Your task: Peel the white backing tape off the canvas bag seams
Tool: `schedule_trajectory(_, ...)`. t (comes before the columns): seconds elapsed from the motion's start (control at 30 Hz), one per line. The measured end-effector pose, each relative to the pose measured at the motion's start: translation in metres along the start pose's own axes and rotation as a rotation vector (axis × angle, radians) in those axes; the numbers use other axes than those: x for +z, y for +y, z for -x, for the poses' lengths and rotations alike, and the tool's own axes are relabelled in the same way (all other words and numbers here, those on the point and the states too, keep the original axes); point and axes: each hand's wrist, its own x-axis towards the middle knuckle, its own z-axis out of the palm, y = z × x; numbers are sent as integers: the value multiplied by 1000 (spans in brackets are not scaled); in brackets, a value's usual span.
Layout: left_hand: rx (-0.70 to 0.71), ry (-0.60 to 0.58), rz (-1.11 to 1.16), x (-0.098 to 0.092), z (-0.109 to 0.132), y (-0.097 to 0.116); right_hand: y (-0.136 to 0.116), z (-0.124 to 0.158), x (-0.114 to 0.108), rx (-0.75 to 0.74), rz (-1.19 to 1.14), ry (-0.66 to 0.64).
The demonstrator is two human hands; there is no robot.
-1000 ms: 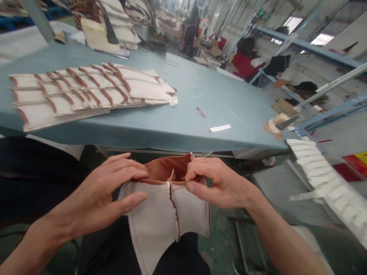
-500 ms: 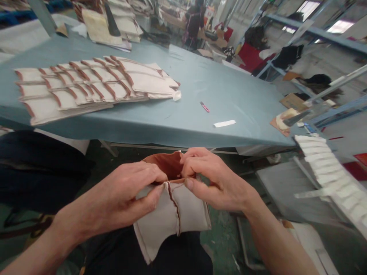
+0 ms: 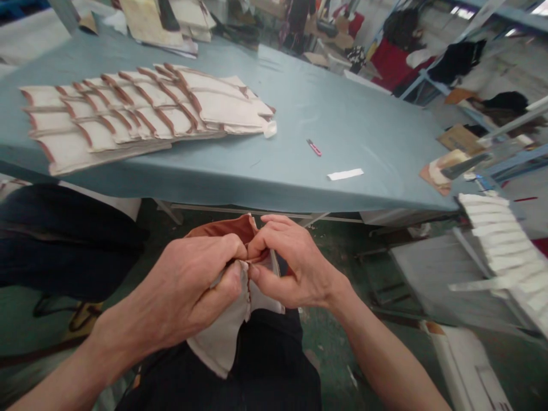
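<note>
grip: piece point(image 3: 220, 342) pinched at its top seam by left hand point(image 3: 188, 291) and right hand point(image 3: 295, 268), fingertips pressed close together | place: held over the lap, below table point(image 3: 257, 182) edge | risk: seam likely pulled crooked, or edge lost, if pinch is uneven

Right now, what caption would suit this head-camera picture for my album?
Left hand and right hand pinch a cream-and-brown stitched piece near a blue table bearing similar pieces.
</note>
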Motion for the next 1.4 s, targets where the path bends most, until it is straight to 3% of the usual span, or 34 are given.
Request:
schedule_trajectory(0.37, -160, 5, 18, -4, -1, 4, 2, -8, 7, 14, -6, 33)
schedule_trajectory(0.53, -206, 21, 303, -4, 1, -2, -1, -9, 12, 82, -97, 37)
schedule_trajectory(0.77, -323, -60, 608, -9, 9, -5, -11, -7, 22, 167, -67, 52)
schedule_trajectory(0.9, -347, -125, 665, -13, 8, -7, -12, -8, 20, 235, -166, -40)
schedule_trajectory(1.07, -281, -175, 800, -11, 11, -17, -5, -9, 11, 366, -459, -251)
schedule_trajectory(1.2, -289, -211, 905, -11, 15, -23, 2, -8, 8, 235, -345, -208)
schedule_trajectory(1.4, -342, -90, 731, -18, 14, -24, -1, -13, 11, -1, -52, -45)
